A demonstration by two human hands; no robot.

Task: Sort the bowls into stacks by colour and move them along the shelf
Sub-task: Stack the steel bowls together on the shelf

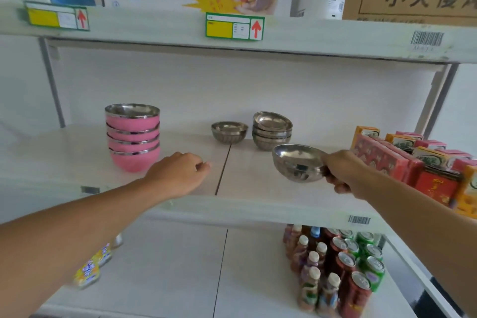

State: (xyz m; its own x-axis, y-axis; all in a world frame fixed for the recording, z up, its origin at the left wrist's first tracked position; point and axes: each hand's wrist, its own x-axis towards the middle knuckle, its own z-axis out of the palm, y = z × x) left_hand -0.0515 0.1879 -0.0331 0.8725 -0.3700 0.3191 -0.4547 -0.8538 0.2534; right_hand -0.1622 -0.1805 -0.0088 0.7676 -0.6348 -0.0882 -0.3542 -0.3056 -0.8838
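Holding a steel bowl [299, 162] by its rim, the right hand [346, 173] has its fingers curled closed around the bowl's right side, above the shelf [247, 204] near its front edge, just in front of the steel stack [272, 130]. Left hand [180, 173] empty, fingers loosely curled, low over the shelf's front middle; contact with the surface cannot be told. Pink stack [133, 137] stands left of centre, several bowls nested and tidy. Steel stack sits toward the back, its top bowl tilted. One loose steel bowl [229, 131] rests just left of it, apart. Judgement: pink sorting looks done; the held bowl and the loose one remain to join the steel stack. Drink cartons [413, 162] crowd the right end.
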